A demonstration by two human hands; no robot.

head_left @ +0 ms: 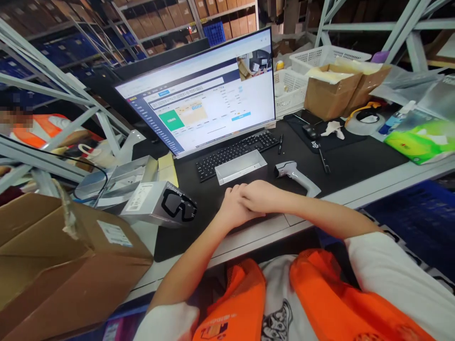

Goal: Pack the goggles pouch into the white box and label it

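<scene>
Right hand folded over left hand, fingers curled, empty, on matte black mat

Scanner right of clasped hands, keyboard behind them

The left hand and the right hand rest together on the black mat, right over left, maybe clasped. Just past them lies a small gray tray, then a keyboard. A scanner lies near the right hand. A goggles box sits to the left.
</scene>
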